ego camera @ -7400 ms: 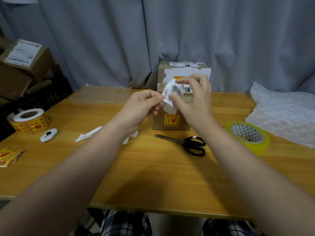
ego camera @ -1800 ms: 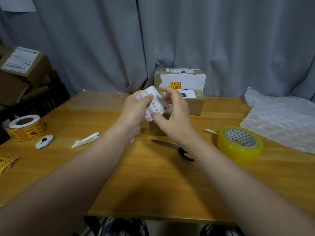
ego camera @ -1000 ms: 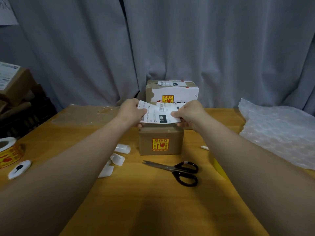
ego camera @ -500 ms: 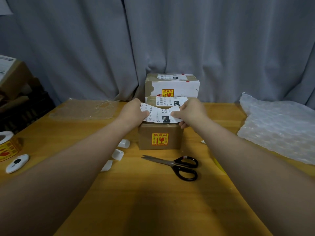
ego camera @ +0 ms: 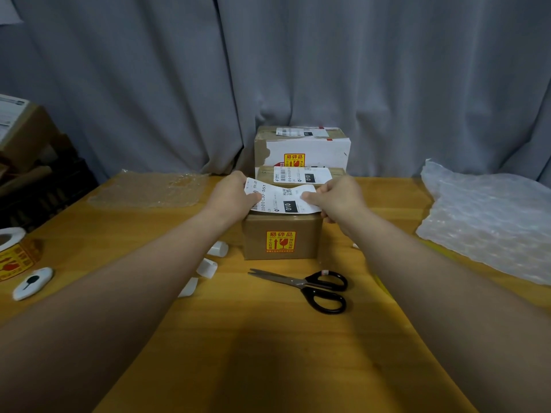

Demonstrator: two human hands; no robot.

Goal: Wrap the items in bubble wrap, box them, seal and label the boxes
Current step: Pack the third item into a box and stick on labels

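One shipping label [ego camera: 281,201], white, with a barcode and a black "010" block. It is held by its two ends over the top of the small brown box [ego camera: 281,248] at the middle of the table [ego camera: 268,353].
- The left hand [ego camera: 234,195] pinches the left end and the right hand [ego camera: 338,198] pinches the right end, each with its thumb on the printed face.
- The label sags in the middle. Whether it touches the box top cannot be told, because the label and both hands cover that surface.

One fragile sticker [ego camera: 281,241], yellow and red, on the box's near face.

Two further boxes directly behind:
- a low box [ego camera: 301,175] already bearing a label, touching the small box's rear;
- a taller white-fronted box [ego camera: 301,144] behind that, against the grey curtain [ego camera: 298,70].

One pair of black-handled scissors [ego camera: 310,286] lies closed, just in front of the small box.

Three curled backing strips [ego camera: 207,268] lie beside the box's left, partly hidden by the left forearm.

One bubble wrap sheet [ego camera: 489,222] lies at the right edge of the table. One clear sheet [ego camera: 152,189] lies at the far left.

One sticker roll [ego camera: 15,251] and one white oval cutter [ego camera: 31,283] sit at the left edge.

Several cardboard cartons [ego camera: 18,129] are stacked off the table to the left.
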